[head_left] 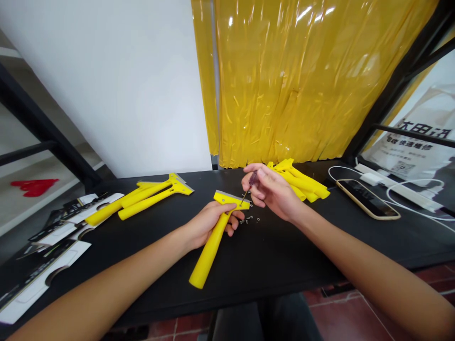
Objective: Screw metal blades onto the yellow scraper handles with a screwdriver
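My left hand (209,221) grips a yellow scraper (208,255) near its head, the thumb lying across the front. The scraper's handle slants down toward me, and a grey blade edge runs along its top. In my right hand (272,189) a small screwdriver (253,179) with a dark, see-through handle is pinched, its thin shaft angled down. The tip meets a screw at the right end of the scraper head. Several small screws and nuts (250,219) lie on the black table just beyond the scraper.
Yellow scrapers (149,195) with blades lie at left, and a pile of yellow scraper parts (305,182) sits behind my right hand. Cardboard sleeves (53,270) are stacked at far left. A phone (368,201), white cables and a power strip (408,189) occupy the right side.
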Action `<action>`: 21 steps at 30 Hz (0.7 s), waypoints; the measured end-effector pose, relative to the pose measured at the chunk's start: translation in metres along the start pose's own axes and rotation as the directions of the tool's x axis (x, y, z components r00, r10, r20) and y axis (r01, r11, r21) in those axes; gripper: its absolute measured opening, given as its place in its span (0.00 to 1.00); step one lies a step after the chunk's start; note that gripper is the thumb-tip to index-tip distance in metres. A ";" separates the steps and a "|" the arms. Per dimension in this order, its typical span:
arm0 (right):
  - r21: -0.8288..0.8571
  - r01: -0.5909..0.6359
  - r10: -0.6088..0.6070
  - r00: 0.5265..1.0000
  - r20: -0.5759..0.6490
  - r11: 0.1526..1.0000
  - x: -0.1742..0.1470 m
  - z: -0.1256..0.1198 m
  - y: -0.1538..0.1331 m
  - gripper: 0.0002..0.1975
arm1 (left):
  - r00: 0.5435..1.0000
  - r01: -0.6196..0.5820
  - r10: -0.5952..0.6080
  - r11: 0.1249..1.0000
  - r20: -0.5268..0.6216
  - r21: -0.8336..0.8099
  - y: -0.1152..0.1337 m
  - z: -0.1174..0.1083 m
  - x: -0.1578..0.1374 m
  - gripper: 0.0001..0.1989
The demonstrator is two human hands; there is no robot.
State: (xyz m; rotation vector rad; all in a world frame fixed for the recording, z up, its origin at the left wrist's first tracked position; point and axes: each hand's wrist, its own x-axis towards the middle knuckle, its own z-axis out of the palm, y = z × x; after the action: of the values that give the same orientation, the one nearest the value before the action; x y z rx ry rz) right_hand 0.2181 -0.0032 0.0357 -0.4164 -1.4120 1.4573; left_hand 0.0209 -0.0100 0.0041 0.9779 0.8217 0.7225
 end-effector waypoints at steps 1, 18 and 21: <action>0.017 0.010 -0.010 1.000 -0.006 1.000 0.000 0.000 0.001 0.10 | 1.000 0.004 -0.004 1.000 -0.001 0.002 0.000 0.000 0.000 0.10; -0.082 0.089 -0.086 0.995 0.042 0.993 0.000 -0.001 0.003 0.08 | 1.000 0.025 -0.025 1.000 -0.012 0.018 0.004 0.004 -0.004 0.11; -0.180 0.091 -0.081 0.995 0.062 0.980 -0.002 -0.002 0.001 0.10 | 0.999 0.039 -0.039 0.999 -0.013 0.015 0.004 0.005 -0.004 0.11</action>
State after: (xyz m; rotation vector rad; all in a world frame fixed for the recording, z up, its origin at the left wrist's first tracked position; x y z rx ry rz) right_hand 0.2195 -0.0035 0.0334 -0.4275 -1.5948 1.2831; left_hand 0.0225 -0.0137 0.0106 0.9697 0.8559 0.6904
